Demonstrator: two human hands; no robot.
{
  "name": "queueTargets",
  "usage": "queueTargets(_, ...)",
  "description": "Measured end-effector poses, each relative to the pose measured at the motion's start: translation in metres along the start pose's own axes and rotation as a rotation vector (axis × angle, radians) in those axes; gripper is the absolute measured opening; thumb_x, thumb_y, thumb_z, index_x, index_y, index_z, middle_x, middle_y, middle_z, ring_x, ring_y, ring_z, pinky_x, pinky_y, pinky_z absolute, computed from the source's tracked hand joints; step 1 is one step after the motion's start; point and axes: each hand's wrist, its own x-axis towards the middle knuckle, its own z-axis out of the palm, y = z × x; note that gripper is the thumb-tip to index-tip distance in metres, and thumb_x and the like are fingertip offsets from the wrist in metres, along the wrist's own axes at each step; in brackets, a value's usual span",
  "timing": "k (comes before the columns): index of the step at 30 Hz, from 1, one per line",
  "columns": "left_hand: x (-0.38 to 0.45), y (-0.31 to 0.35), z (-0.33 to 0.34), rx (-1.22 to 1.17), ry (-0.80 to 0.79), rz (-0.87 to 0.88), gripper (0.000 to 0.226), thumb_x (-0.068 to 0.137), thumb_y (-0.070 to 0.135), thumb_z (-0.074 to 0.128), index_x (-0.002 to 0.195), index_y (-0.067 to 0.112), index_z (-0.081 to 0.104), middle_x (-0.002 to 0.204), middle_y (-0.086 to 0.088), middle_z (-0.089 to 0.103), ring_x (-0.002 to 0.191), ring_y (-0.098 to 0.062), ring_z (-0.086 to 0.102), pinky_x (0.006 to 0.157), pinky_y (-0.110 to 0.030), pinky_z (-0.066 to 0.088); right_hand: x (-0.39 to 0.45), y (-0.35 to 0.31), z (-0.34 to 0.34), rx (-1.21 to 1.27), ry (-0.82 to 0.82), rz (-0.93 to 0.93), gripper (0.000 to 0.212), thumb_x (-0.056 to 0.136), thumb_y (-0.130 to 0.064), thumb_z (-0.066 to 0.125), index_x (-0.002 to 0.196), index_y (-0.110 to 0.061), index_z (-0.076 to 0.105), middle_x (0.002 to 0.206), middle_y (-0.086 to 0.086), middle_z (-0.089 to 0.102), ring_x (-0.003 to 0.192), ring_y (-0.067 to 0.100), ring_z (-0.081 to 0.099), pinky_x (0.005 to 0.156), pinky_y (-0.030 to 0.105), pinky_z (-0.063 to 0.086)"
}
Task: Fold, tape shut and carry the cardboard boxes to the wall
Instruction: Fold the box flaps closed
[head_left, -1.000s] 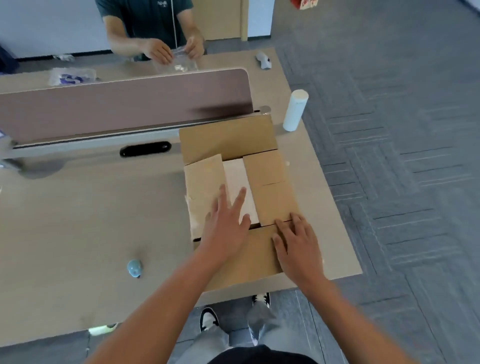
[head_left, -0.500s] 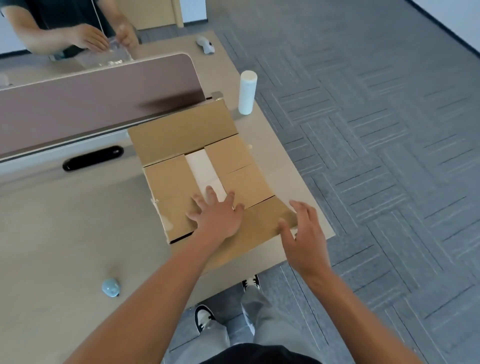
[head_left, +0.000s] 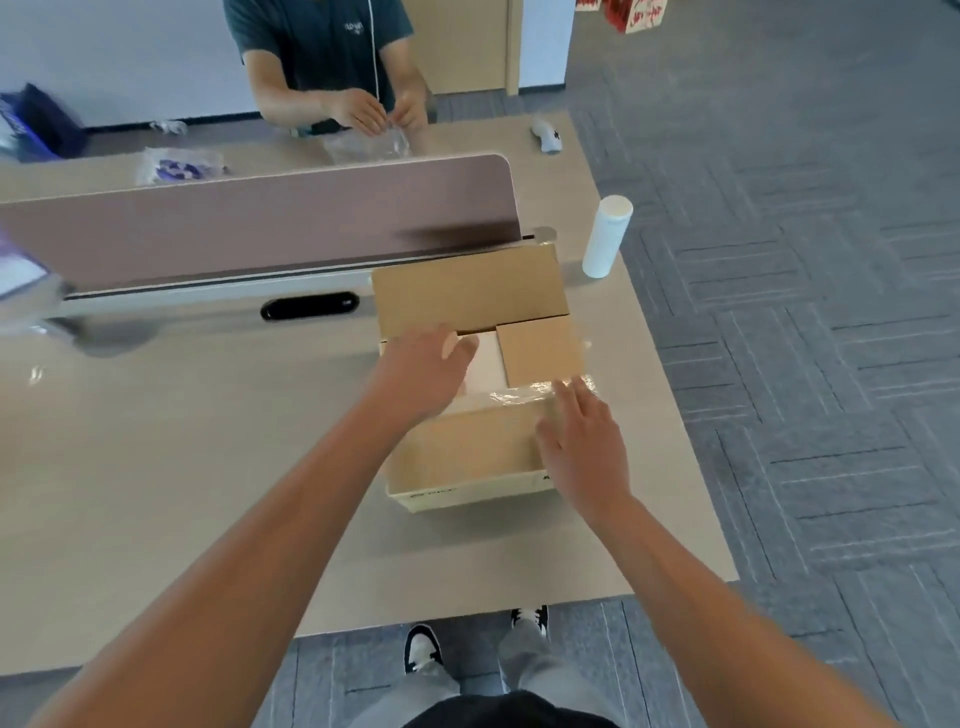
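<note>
Near the table's (head_left: 208, 467) right edge sits my cardboard box (head_left: 467, 457), flaps half folded. Left hand (head_left: 423, 371) and right hand (head_left: 582, 447) press flat, fingers spread, holding nothing. It looks light, stiff; I'd grip opposite side walls.

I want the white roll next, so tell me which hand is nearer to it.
Right. The right hand rests on the cardboard box at its near right corner, below the white roll. The left hand lies across the box's left side, farther off.
</note>
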Motion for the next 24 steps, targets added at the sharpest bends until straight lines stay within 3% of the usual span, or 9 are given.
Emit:
queueTargets(3,-0.006,-0.018,0.031,0.071,-0.051,-0.134,0.063,0.105,0.058,0.035,0.159,0.027,0.034,0.165,-0.011,0.029,0.151,-0.033,0.027,0.121,-0.05,0.029,0.007,0.014,0.011,-0.147,0.004,-0.08,0.047,0.099,-0.035,0.048,0.139,-0.014,0.061,0.152,0.009,0.054,0.135,0.033,0.051,0.112,0.042,0.042)
queueTargets(9,-0.02,-0.021,0.116,0.202,-0.042,-0.241,0.069,0.101,0.059,0.038,0.162,0.034,0.019,0.171,-0.011,0.003,0.158,-0.034,0.0,0.12,-0.066,0.013,0.006,0.018,0.005,-0.24,-0.089,-0.114,0.05,0.101,-0.038,0.05,0.147,-0.02,0.051,0.16,0.004,0.044,0.142,0.028,0.044,0.11,0.044,0.042)
queueTargets(13,-0.022,-0.02,0.154,0.185,0.028,-0.319,0.071,0.101,0.06,0.034,0.163,0.031,0.014,0.171,-0.012,-0.005,0.158,-0.033,-0.013,0.115,-0.077,0.01,0.025,0.019,-0.01,-0.221,-0.185,-0.127,0.04,0.102,-0.037,0.048,0.137,-0.022,0.06,0.147,-0.001,0.052,0.129,0.027,0.048,0.1,0.041,0.044)
queueTargets(16,-0.022,-0.021,0.169,0.255,0.059,-0.312,0.076,0.102,0.065,0.026,0.165,0.028,0.004,0.171,-0.015,-0.013,0.156,-0.037,-0.022,0.113,-0.08,0.004,0.049,0.02,-0.022,-0.055,-0.155,-0.074,0.035,0.102,-0.036,0.053,0.129,-0.019,0.066,0.133,0.005,0.059,0.118,0.029,0.053,0.095,0.042,0.047)
queueTargets(20,-0.013,-0.029,0.17,0.3,0.076,-0.292,0.079,0.101,0.067,0.023,0.165,0.027,0.002,0.171,-0.016,-0.015,0.156,-0.038,-0.023,0.112,-0.082,0.004,0.095,0.023,-0.029,0.115,-0.122,-0.052,0.046,0.101,-0.037,0.058,0.142,-0.017,0.058,0.147,0.005,0.051,0.134,0.029,0.046,0.107,0.043,0.042)
queueTargets(24,-0.007,-0.037,0.167,0.328,0.07,-0.282,0.081,0.1,0.07,0.02,0.166,0.028,0.0,0.171,-0.015,-0.015,0.156,-0.037,-0.023,0.113,-0.082,0.003,0.139,0.018,-0.029,0.195,-0.171,0.044,0.066,0.099,-0.042,0.058,0.159,-0.022,0.038,0.169,0.005,0.028,0.154,0.027,0.027,0.12,0.044,0.029)
